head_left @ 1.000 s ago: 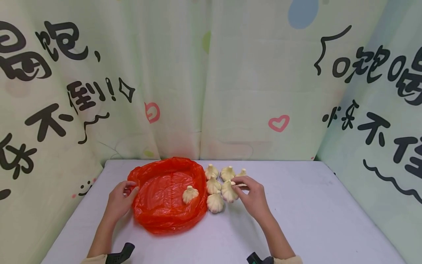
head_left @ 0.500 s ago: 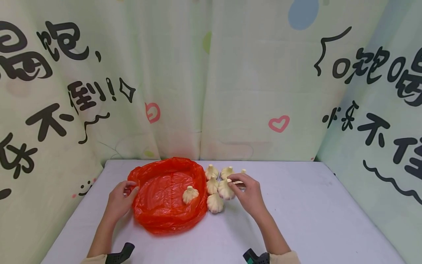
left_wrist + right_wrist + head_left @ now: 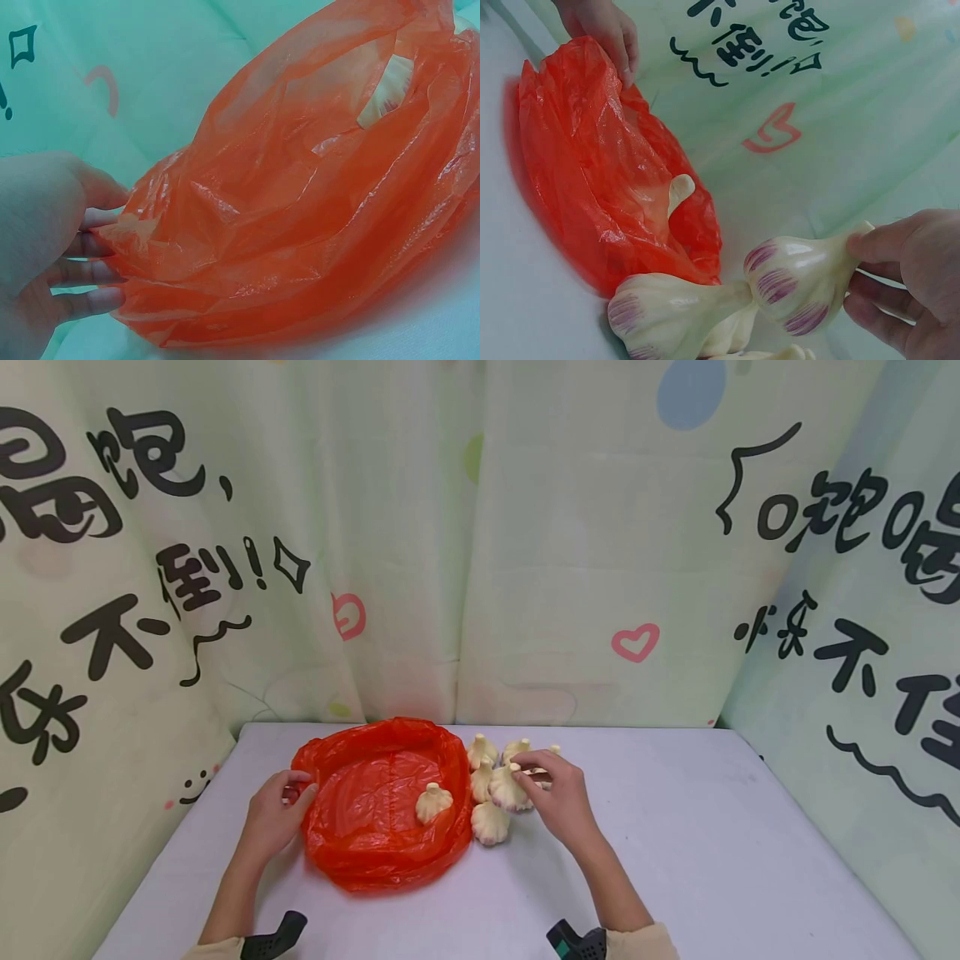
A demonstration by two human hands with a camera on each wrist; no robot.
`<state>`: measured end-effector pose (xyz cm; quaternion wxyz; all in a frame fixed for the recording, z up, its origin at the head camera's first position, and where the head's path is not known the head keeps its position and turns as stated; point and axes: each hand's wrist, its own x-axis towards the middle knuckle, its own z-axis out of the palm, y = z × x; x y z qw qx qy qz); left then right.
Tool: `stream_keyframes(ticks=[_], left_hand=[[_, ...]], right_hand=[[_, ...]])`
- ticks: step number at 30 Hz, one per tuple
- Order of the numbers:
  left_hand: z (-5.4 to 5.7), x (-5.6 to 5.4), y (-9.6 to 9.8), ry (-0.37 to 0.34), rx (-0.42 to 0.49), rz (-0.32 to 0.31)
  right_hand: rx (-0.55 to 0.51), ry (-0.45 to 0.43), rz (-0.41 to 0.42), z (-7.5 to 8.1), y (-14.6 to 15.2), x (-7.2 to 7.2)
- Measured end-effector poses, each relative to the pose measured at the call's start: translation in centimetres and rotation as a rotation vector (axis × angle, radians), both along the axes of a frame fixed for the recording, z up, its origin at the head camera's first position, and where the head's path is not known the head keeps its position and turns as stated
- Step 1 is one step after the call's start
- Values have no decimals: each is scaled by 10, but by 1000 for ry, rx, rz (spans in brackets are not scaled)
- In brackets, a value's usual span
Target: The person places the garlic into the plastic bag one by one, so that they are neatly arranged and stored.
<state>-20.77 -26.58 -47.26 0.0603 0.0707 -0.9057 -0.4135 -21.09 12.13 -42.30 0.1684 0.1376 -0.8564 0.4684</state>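
A red plastic bag (image 3: 360,810) lies wide-mouthed on the table, one garlic bulb (image 3: 432,803) inside it. On the bag's left side my left hand (image 3: 273,814) pinches the rim; in the left wrist view its fingertips (image 3: 101,300) meet the crumpled plastic. My right hand (image 3: 561,797) grips another garlic bulb (image 3: 795,281) by its stem, just right of the bag. Purple streaks mark that bulb's pale skin. Below and beside it sit several other bulbs, among them a front garlic bulb (image 3: 490,823). The right hand partly covers the bulbs behind it.
The white table (image 3: 675,843) extends to the right and front of the bag. Behind it hangs a pale green curtain (image 3: 540,568) with black lettering, which also closes off both sides. A back garlic bulb (image 3: 482,750) stands close to the bag's right rim.
My right hand has moved left with the garlic bulb, a little closer to the bag. The left hand and the bag have stayed where they were.
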Motion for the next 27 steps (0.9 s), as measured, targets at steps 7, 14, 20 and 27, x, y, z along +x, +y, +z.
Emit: stream_keyframes(ticks=[7,14,20,27], left_hand=[[1,0,0,1,-2,-3],[1,0,-1,1,-2,-3],[0,0,-1,4,-4,-4],[0,0,-1,11,3,-5]], right_hand=[[-3,18,14,-1,-2,-4],[2,62,41,0,-5,-7],[16,62,48,1,-7,-8],[30,35,39,2,-12,-10]])
